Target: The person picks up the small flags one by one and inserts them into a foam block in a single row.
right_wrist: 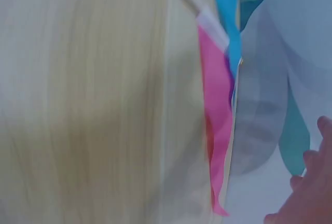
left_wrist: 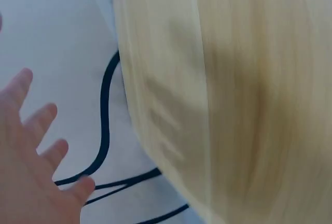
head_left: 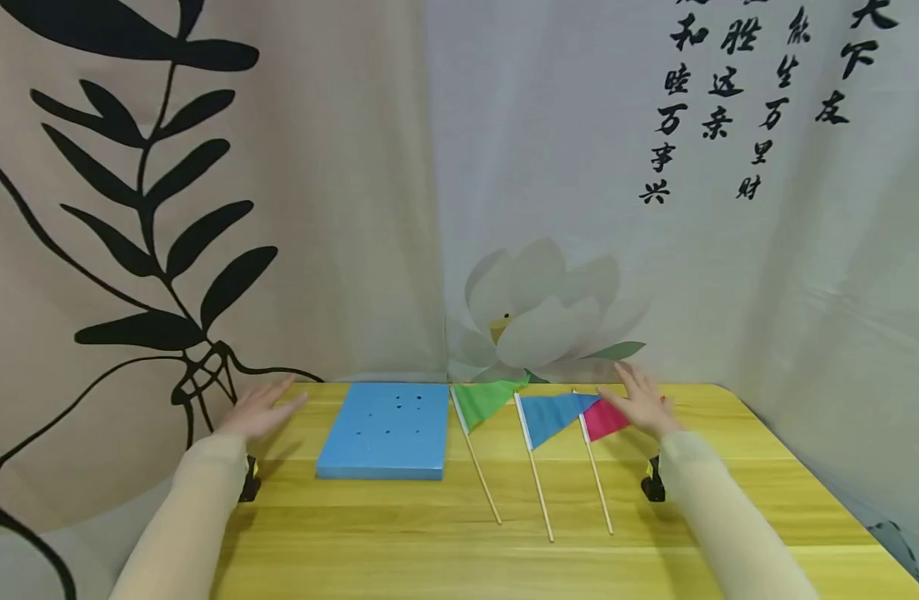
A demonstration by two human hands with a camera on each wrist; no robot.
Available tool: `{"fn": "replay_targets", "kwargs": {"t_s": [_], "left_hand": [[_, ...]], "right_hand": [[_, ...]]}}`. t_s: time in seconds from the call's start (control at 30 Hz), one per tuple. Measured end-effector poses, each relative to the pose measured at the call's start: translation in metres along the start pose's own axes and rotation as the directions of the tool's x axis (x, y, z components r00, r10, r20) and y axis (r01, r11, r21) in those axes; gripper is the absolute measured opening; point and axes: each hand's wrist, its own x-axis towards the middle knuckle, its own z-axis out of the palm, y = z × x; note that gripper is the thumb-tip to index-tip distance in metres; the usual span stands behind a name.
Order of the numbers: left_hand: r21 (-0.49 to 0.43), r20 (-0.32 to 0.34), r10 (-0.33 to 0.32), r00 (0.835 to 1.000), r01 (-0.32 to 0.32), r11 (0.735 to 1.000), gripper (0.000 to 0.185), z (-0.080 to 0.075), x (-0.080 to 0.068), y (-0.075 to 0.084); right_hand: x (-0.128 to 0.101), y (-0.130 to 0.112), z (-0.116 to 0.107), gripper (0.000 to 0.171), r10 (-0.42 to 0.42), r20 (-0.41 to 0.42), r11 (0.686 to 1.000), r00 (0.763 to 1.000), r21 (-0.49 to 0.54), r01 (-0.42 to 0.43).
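My left hand hovers above the table's left side with fingers spread, holding nothing; the left wrist view shows the same hand over its shadow. To its right lies a flat blue board dotted with several small holes. Beside the board are a green flag, a blue flag and a pink flag on thin pale sticks. My right hand, also with extended fingers and nothing in it, is near the pink flag, partly covering its tip in the head view. In the right wrist view the pink flag lies left of the fingers.
The yellow wood-grain table ends at a curtain printed with black leaves, a pale lotus and dark characters. Its right edge slants away beyond my right hand. A dark wrist-camera mount shows under the right wrist.
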Motion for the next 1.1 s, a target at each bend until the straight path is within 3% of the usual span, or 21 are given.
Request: {"fn": "replay_targets", "kwargs": {"t_s": [0.13,0.3,0.43,0.57,0.77,0.9,1.1], "left_hand": [[-0.172,-0.002,0.024,1.000,-0.024,0.985,0.077,0.004,-0.002,0.003],[-0.339,0.033,0.032,0.999,-0.019,0.941,0.075,0.013,-0.005,0.004],[-0.466,0.066,0.093,0.993,-0.052,0.883,0.071,0.024,-0.005,-0.001],[-0.587,0.077,0.129,0.989,-0.059,0.807,0.068,0.036,-0.004,-0.007],[-0.679,0.087,0.131,0.988,-0.038,0.734,0.067,0.053,-0.004,-0.007],[-0.692,0.127,0.108,0.986,0.009,0.722,0.066,0.060,-0.005,-0.001],[-0.665,0.128,0.084,0.988,0.023,0.747,0.066,0.068,-0.006,0.008]], "right_hand": [[0.002,-0.006,0.007,0.078,-0.047,-0.011,0.987,0.999,0.155,0.048],[0.005,-0.019,0.016,0.069,-0.109,-0.012,0.953,0.994,0.283,0.108],[0.006,-0.033,0.024,0.068,-0.120,0.004,0.928,0.993,0.356,0.110],[0.008,-0.052,0.032,0.071,-0.126,0.041,0.896,0.991,0.433,0.096],[0.006,-0.083,0.047,0.070,-0.126,0.074,0.802,0.989,0.594,0.057],[0.006,-0.102,0.059,0.064,-0.123,0.089,0.748,0.988,0.663,0.034],[0.005,-0.125,0.077,0.054,-0.133,0.143,0.749,0.981,0.663,0.005]]}}
